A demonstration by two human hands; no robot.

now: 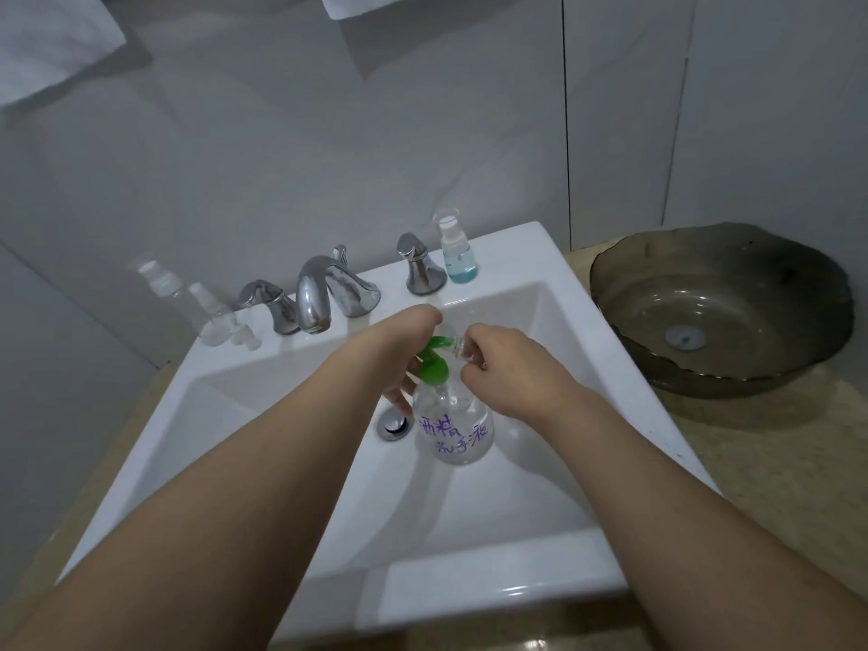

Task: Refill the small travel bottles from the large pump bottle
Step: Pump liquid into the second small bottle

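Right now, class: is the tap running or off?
Off. No water falls from the tap's spout into the sink.

A clear plastic pump bottle with a green pump head and purple handwriting point(454, 429) stands upright in the white basin; a small clear travel bottle point(462, 346) meets its spout at one o'clock.

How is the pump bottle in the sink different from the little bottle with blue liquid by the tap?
The pump bottle is larger, with a green pump head and purple handwriting; the blue-liquid bottle is small, with a clear cap and no writing visible. The pump bottle stands in the basin with the left hand at its pump; the blue-liquid bottle stands untouched on the sink ledge. Both are clear and upright.
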